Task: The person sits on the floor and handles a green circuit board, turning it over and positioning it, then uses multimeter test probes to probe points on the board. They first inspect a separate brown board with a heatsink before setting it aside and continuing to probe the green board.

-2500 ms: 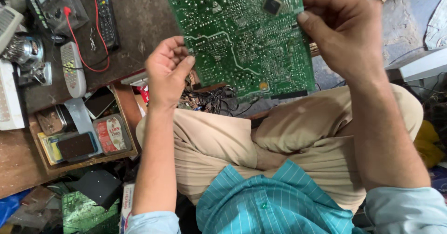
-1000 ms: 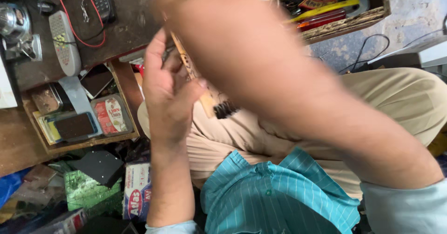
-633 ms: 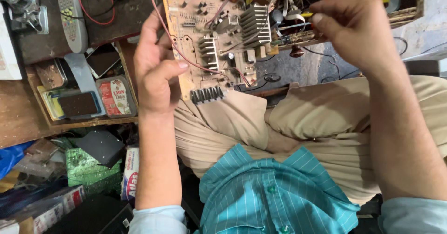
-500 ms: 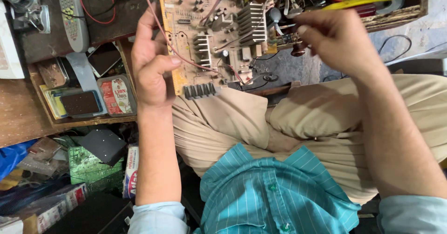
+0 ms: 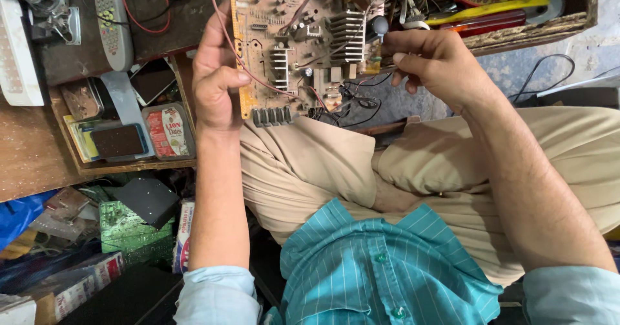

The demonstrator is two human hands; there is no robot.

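— Hands, status? Left hand [image 5: 216, 83] grips the circuit board [image 5: 303, 41] by its left edge, fingers closed.
— Right hand [image 5: 436, 66]?
— Closed on the board's right side. Board held component-side up above the lap.

Person's wearing a teal button-up shirt [image 5: 381, 267] with thin pale stripes and matching teal buttons down the front. The sleeves [image 5: 216, 296] are rolled back to about the elbows and look lighter blue at the cuffs, forearms bare. Baggy khaki trousers [image 5: 310, 163], pretty creased across the lap.
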